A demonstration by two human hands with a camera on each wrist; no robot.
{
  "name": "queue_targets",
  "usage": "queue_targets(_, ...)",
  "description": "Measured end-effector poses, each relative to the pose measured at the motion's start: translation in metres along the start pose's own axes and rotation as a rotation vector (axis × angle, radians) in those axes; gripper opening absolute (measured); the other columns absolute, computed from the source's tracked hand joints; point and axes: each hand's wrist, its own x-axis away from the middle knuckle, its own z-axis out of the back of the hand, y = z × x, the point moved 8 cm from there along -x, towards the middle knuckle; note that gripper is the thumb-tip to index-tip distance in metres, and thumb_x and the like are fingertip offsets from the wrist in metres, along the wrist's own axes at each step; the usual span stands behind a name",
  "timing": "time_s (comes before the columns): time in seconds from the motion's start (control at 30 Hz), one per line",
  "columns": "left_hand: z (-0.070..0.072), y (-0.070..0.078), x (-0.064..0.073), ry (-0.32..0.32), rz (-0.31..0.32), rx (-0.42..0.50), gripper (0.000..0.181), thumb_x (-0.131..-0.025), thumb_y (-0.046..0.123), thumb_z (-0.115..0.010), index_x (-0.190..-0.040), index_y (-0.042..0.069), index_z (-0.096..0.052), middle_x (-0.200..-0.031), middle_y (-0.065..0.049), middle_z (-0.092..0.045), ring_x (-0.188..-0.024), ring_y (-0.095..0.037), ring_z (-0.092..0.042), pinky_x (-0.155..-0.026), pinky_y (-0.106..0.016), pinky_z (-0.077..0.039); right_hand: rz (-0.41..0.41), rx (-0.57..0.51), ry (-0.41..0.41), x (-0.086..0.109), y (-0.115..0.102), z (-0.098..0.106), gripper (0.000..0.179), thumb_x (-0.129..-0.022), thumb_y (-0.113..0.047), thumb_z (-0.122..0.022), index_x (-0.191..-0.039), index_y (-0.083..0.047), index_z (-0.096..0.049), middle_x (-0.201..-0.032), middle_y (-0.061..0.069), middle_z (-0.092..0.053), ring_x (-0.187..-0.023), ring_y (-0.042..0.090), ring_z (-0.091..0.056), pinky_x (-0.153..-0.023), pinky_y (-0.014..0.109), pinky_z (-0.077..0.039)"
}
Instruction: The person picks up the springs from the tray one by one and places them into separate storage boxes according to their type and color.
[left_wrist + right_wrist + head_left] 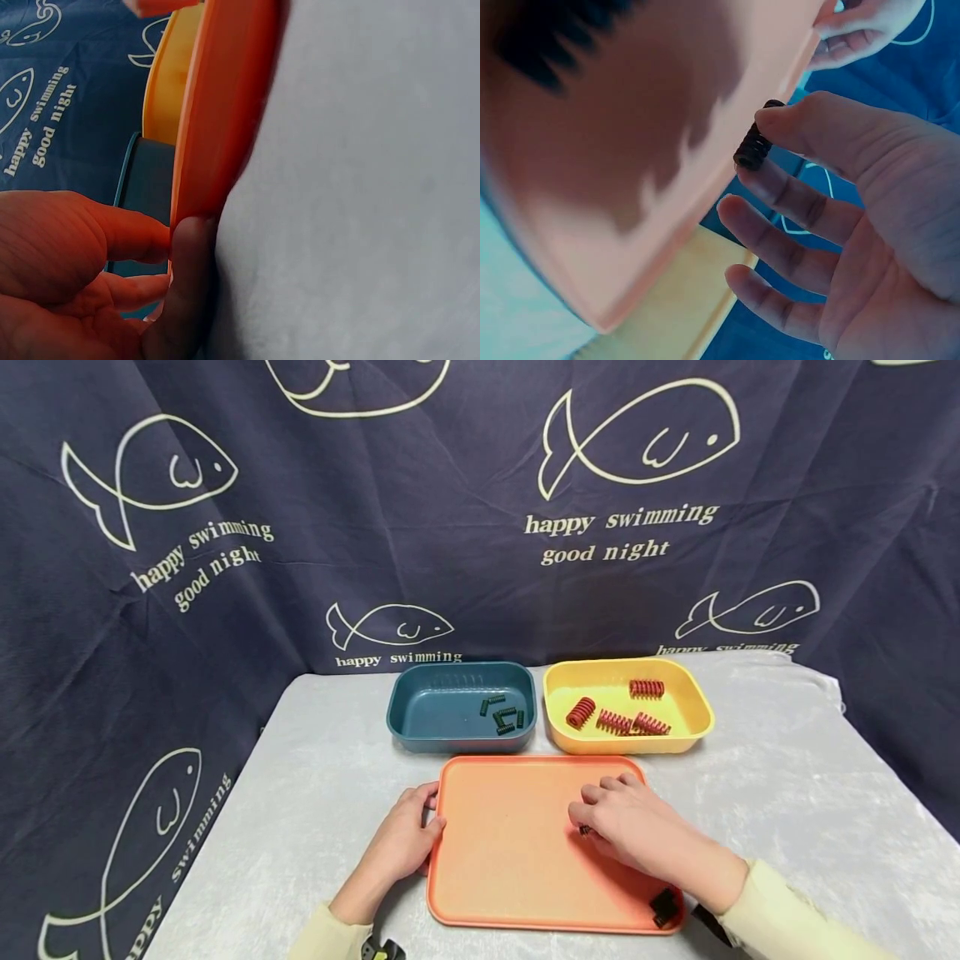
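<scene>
An orange tray [502, 843] lies on the cloth-covered table. My left hand [401, 837] grips its left edge, with the rim between thumb and fingers in the left wrist view. Over the tray's right half, my right hand [637, 827] pinches a small dark coil spring [754, 146] between thumb and index finger. The other fingers of that hand are slightly bent and hold nothing. One or more dark springs [664, 907] lie in the tray's near right corner, partly behind the right forearm; how many I cannot tell.
Behind the tray stand a blue bin [427, 727] with several small dark green springs [504, 713] and a yellow bin [562, 739] with several larger red springs [647, 688]. A dark blue curtain [480, 527] with fish drawings hangs behind the table.
</scene>
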Motion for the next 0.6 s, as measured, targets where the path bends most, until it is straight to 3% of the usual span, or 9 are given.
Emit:
queue_targets(0.33,-0.001,0.002,0.000,0.005,-0.019,0.002,0.050,-0.093,0.008,-0.073,-0.141,0.001,-0.058,-0.107,-0.004,-0.056,-0.098,-0.021,-0.055,-0.091,-0.044,-0.047,-0.042,0.024,0.024,-0.038,0.025,0.017,0.028,-0.078,-0.018,-0.088,-0.085,-0.024,-0.062,-0.086,0.000,-0.061,-0.080,0.027,-0.061,-0.073,0.046,-0.046)
queue_targets(0.6,0.002,0.003,0.001,0.019,-0.054,-0.006,0.051,-0.092,0.007,-0.073,-0.140,0.001,-0.059,-0.105,-0.003,-0.056,-0.097,-0.020,-0.055,-0.091,-0.044,-0.047,-0.068,0.015,0.055,-0.083,0.039,0.027,0.019,-0.083,-0.013,-0.082,-0.087,-0.023,-0.067,-0.087,-0.003,-0.064,-0.081,0.025,-0.062,-0.076,0.045,-0.048)
